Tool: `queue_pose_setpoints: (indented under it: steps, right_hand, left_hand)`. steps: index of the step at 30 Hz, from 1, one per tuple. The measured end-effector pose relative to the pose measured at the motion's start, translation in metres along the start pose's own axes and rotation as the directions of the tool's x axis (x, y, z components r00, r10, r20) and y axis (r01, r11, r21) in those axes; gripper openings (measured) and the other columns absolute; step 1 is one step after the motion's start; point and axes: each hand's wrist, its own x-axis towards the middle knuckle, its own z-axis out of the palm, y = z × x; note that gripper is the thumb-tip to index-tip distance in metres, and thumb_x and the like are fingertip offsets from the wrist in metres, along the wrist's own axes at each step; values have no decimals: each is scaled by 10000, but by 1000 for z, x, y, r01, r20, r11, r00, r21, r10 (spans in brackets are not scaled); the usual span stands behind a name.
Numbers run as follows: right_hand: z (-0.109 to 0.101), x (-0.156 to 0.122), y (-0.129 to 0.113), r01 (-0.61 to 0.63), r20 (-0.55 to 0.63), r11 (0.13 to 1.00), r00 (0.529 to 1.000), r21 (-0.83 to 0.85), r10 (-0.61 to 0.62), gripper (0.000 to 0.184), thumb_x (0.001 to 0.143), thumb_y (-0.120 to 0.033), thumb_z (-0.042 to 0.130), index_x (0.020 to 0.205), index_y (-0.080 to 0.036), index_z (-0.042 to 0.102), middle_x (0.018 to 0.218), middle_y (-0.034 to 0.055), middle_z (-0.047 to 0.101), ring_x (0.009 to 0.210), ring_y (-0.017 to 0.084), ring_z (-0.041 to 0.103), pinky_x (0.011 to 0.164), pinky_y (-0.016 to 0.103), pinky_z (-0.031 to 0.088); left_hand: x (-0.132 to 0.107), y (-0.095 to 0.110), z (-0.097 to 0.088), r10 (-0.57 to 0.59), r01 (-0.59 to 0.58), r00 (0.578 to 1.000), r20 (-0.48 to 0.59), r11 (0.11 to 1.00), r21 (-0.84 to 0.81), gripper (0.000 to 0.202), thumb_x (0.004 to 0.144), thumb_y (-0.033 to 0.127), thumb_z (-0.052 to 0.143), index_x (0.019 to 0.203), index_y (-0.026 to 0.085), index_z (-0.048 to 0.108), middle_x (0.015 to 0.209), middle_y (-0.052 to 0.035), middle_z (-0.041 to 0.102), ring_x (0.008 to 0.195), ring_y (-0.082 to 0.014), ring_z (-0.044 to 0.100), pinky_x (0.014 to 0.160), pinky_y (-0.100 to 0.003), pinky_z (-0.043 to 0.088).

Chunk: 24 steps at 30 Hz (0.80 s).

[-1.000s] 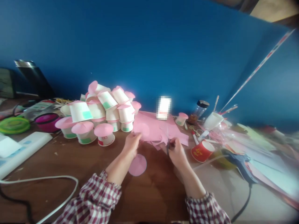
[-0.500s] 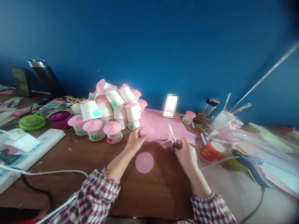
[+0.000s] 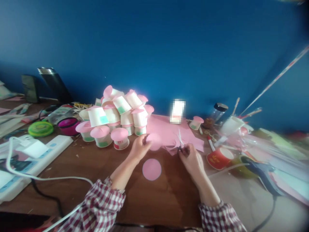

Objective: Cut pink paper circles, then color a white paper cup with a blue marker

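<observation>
My left hand (image 3: 139,147) pinches the edge of a pink paper piece (image 3: 154,141) just above the brown table. My right hand (image 3: 191,158) is closed round the handles of small scissors (image 3: 180,140), whose blades point up and away over the pink paper sheets (image 3: 169,130). A cut pink paper circle (image 3: 151,169) lies flat on the table between my two wrists. Both forearms wear red and white checked sleeves.
A heap of white paper cups with pink caps (image 3: 116,119) stands behind my left hand. A red paper cup (image 3: 219,158) lies on its side at the right, near a glue gun (image 3: 260,169). A white power strip (image 3: 33,154) and its cables lie at the left. A blue wall runs behind.
The view has swung, so everything sits a little further right and lower in the picture. My hands stay at the pink paper; the scissors' blades came into view, pointing upward.
</observation>
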Motion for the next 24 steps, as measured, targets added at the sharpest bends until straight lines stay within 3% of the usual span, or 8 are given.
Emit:
queue_pose_setpoints:
  steps: [5,9,11,14,18,21,24]
  right_hand:
    - [-3,-1,-11,12,13,1000,1000,-20,-12,323,775,-268,550,1095,-228,531,929,50,708,848,222,671,685,289,477]
    - [-1,-2,-14,25,57,1000,998,-2,-24,335,773,-257,563,1106,-230,544,938,49,709,860,225,672,683,285,487]
    - [1,-3,-12,39,70,999,997,-10,-38,339,766,-252,570,1104,-239,552,933,40,711,849,224,673,673,282,486]
    - [5,-3,-9,55,78,998,996,-10,-54,344,758,-238,573,1102,-242,562,906,32,715,833,218,675,673,278,486]
    - [5,-3,-8,66,66,998,996,3,-66,332,764,-249,567,1095,-233,566,912,36,715,845,220,674,695,287,490]
    - [5,-4,-9,81,63,997,995,12,-82,338,766,-252,567,1104,-224,563,924,42,713,852,220,672,707,293,492]
    - [6,-4,-8,94,63,995,993,26,-95,346,762,-239,571,1107,-221,560,931,43,713,859,216,670,719,290,493]
  left_hand:
    - [-18,10,-8,-29,32,971,239,999,-11,352,751,306,578,1060,141,610,917,-67,694,851,-218,641,710,-297,489]
    - [-34,17,-15,-70,-53,914,400,956,288,230,713,255,587,922,186,656,903,-60,693,837,-229,638,702,-301,473]
    - [-42,22,-16,-103,-110,905,412,880,462,230,688,244,600,908,213,662,904,-54,684,843,-236,627,696,-307,460]
    - [-52,29,-13,-111,-172,926,361,726,665,338,634,284,670,967,230,643,961,-55,643,898,-249,598,731,-327,441]
    - [-61,36,-8,-126,-210,935,333,560,801,364,647,341,675,986,228,604,995,-60,596,941,-256,568,754,-344,425]
    - [-65,39,-6,-146,-223,929,341,517,826,295,674,347,652,932,218,585,984,-60,579,942,-253,557,757,-347,420]
    - [-66,42,-6,-175,-195,925,337,542,818,314,672,336,654,944,214,558,981,-59,573,934,-243,556,762,-340,417]
